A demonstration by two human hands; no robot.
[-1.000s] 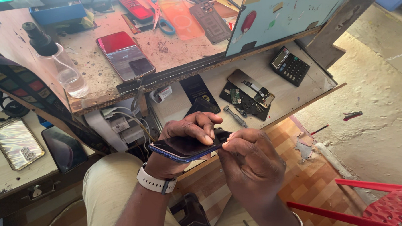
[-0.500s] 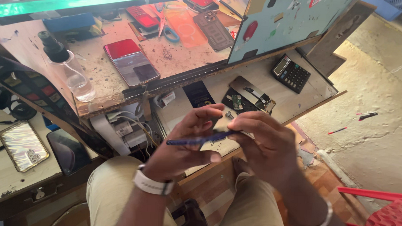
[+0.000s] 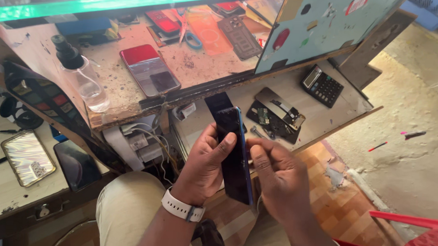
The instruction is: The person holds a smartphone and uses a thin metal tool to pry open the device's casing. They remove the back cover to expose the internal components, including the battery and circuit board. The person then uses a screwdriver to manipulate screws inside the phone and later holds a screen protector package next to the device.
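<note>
- Far out to the left of the left hand, a shiny flat case and a dark phone are lying on the lower side bench.
- Up and to the left of that hand, a clear bottle with a black cap is standing on the worn worktop, with a red phone lying just beside it.
- The left hand is being kept closed around the dark blue phone; the thumb is being pressed across the phone's dark face, the fingers are hidden behind it, and a white wristwatch is being worn below.
- The phone is being held upright and slightly tilted between the two hands, above the lap, in front of the pull-out shelf.
- The right hand is being held in a narrow pinch against the phone's right edge, fingertips curled in; whether something small is being gripped there cannot be told.
- Above the right hand, an opened phone with its parts showing is lying on the shelf.
- Further up and right of that hand, a black calculator is resting on the same shelf.
</note>
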